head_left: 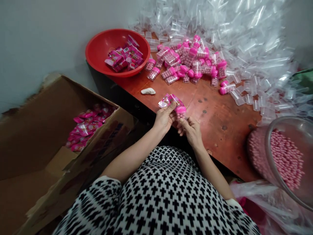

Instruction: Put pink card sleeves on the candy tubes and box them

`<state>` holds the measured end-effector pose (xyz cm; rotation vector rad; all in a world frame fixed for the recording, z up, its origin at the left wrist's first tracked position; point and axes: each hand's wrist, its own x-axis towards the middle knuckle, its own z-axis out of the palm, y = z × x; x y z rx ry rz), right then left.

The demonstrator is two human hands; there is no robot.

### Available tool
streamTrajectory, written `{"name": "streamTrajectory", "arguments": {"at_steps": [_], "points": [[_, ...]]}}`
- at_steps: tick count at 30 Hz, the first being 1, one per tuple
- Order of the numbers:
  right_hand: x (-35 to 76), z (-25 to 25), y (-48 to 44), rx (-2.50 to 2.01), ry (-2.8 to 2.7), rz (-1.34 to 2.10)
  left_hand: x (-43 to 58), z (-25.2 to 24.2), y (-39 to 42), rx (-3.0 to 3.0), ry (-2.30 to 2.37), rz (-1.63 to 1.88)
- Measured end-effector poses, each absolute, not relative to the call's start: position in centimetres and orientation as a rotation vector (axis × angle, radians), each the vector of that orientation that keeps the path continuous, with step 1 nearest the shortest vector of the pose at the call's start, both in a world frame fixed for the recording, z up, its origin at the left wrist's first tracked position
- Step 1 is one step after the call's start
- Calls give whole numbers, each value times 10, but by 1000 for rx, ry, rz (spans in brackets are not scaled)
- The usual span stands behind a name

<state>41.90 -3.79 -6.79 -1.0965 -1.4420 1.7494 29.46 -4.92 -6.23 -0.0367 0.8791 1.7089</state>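
Observation:
Over the front edge of the table, my left hand (164, 119) pinches some pink printed wrappers (174, 99) with its thumb on top. Between my two hands is a small clear bottle (180, 112) with a pink cap, filled with pink beads. My right hand (192, 130) grips the bottle's lower end between thumb and fingers. The cap end points away from me, right beside the wrappers; whether it sits inside one I cannot tell. A crumpled white scrap (148, 91) lies a little beyond my left hand.
A red bowl (91, 54) of printed wrappers stands at the back left. Several filled bottles (190, 58) lie before a large heap of clear empty tubes (232, 29). A tub (269, 140) of pink beads is at right, an open carton (29, 130) with wrapped bottles (85, 129) at left.

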Motion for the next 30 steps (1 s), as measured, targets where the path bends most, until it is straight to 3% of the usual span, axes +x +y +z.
{"name": "streamTrajectory", "arguments": {"at_steps": [9, 19, 25, 30], "points": [[420, -74, -39, -1119, -1533, 1566, 289, -61, -44, 181, 958, 1565], [416, -77, -33, -967, -1288, 1858, 277, -61, -41, 493, 1067, 1524], [416, -77, -34, -1016, -1431, 1619, 276, -63, -41, 518, 1063, 1492], [415, -79, -33, -957, -1249, 1863, 277, -63, -43, 499, 1058, 1447]]}}
